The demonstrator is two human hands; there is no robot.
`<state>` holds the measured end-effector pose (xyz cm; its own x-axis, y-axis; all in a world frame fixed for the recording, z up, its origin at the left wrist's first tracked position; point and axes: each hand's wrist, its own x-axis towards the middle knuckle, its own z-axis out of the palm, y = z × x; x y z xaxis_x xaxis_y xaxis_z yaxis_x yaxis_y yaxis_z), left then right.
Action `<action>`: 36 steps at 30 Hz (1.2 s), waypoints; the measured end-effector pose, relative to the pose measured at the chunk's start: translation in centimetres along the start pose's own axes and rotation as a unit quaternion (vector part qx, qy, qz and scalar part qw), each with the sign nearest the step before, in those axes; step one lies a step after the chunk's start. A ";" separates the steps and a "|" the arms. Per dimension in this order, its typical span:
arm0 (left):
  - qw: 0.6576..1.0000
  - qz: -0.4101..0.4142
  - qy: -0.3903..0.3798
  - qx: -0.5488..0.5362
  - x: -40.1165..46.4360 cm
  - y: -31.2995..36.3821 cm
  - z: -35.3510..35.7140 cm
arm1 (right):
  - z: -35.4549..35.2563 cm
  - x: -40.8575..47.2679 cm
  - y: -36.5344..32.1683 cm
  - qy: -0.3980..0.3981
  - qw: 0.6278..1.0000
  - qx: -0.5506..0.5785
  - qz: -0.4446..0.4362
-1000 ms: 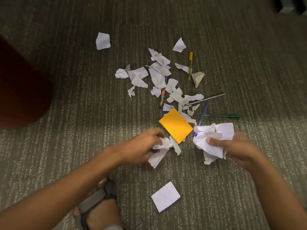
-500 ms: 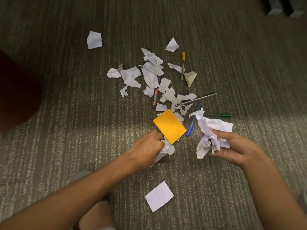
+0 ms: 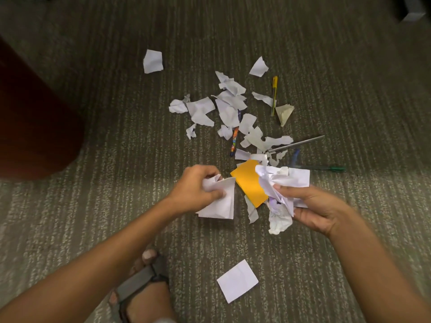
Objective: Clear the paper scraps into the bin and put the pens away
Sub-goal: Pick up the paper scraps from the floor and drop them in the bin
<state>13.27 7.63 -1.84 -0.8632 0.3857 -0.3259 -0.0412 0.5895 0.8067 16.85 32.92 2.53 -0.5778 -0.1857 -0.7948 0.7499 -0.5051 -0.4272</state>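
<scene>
Gripping crumpled paper in both hands above the carpet.
Left hand (image 3: 194, 188) clutching a white scrap (image 3: 220, 201), right hand (image 3: 318, 209) clutching a paper wad (image 3: 278, 183); lying beyond: orange note (image 3: 248, 183), loose scraps (image 3: 229, 108), yellow pen (image 3: 274, 94), green pen (image 3: 331, 169).

Bare carpet (image 3: 93, 217) left; scraps (image 3: 229, 113) crowd pens (image 3: 274, 95).

We take this for an office: grey-green striped commercial carpet floor (image 3: 93, 217), a dark reddish wooden furniture panel (image 3: 35, 117), scattered ballpoint pens (image 3: 274, 94).
</scene>
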 end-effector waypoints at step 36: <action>0.842 -0.313 0.402 0.176 -15.8 1.6 -39.7 | 52.0 0.9 -1.4 -0.218 0.828 -0.462 -0.229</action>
<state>6.83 -25.70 24.19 -0.7950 -0.6013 -0.0798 -0.5859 0.7271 0.3579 -1.42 -10.42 24.87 -0.7800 -0.5420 -0.3127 0.2297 0.2169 -0.9488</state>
